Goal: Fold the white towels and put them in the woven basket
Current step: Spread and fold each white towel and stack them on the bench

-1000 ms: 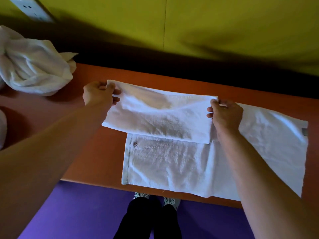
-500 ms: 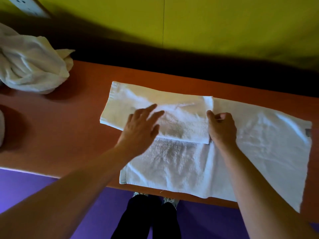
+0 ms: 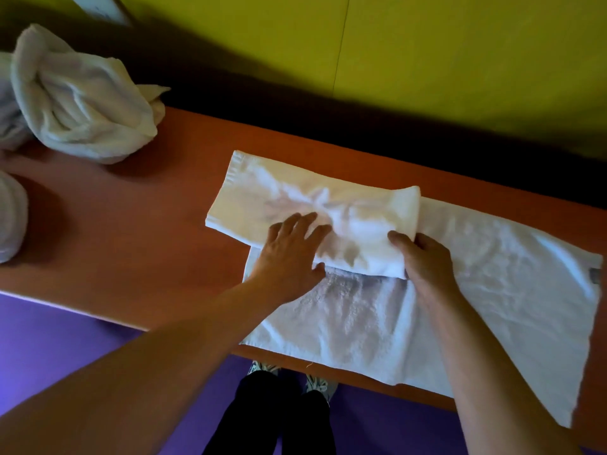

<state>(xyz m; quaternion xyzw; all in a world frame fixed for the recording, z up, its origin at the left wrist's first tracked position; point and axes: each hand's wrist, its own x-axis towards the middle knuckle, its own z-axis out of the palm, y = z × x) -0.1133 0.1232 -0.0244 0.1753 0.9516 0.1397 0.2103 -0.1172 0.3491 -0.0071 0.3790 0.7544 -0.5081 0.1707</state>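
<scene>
**Q:** Where are your hands at this moment?

**A:** My left hand (image 3: 289, 254) lies flat on the white towel (image 3: 476, 290), fingers straight and slightly spread, the palm pressing the near edge of the folded-over flap (image 3: 295, 198). My right hand (image 3: 423, 261) sits at the flap's right end. The thumb rests on top of the cloth and the fingers curl down round the fold, so I am gripping that end.

**Q:** And the towel itself?

**A:** It lies spread across the orange table (image 3: 131, 224), lengthwise from left to right. The left portion is folded back over the middle and sits a little askew, jutting past the lower layer toward the far left. The right half lies in a single layer, with its near edge hanging over the table's front edge. A small grey tag (image 3: 595, 275) shows at the far right corner.

**Q:** What else is in view?

**A:** A crumpled pile of towels (image 3: 82, 103) sits at the far left of the table, well apart from my hands. Another white bundle (image 3: 11, 218) shows at the left border. Behind the table is a yellow-green wall (image 3: 427, 54). Below it is purple floor (image 3: 65, 339), with my dark trousers (image 3: 272, 418) and shoes (image 3: 318, 385).
</scene>
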